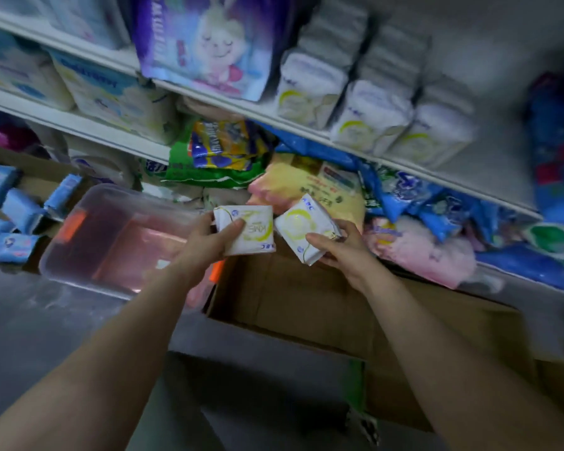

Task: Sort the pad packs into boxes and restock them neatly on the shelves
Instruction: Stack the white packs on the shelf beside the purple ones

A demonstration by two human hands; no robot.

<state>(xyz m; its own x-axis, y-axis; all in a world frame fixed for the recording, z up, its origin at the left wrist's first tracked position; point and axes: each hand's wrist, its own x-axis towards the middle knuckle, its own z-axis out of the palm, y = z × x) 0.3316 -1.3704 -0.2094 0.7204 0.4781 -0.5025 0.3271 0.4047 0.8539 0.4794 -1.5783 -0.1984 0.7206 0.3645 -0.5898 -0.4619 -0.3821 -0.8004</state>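
Above box [306,307], fingers [233,227] clasping packs [251,234]

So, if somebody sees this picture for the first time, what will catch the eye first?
Probably the two white packs with yellow-green print at the centre: the left hand holds one pack and the right hand holds the other pack, both above an open cardboard box. Next, the big purple bag with a cartoon rabbit on the upper shelf, and the clear plastic tub at left.
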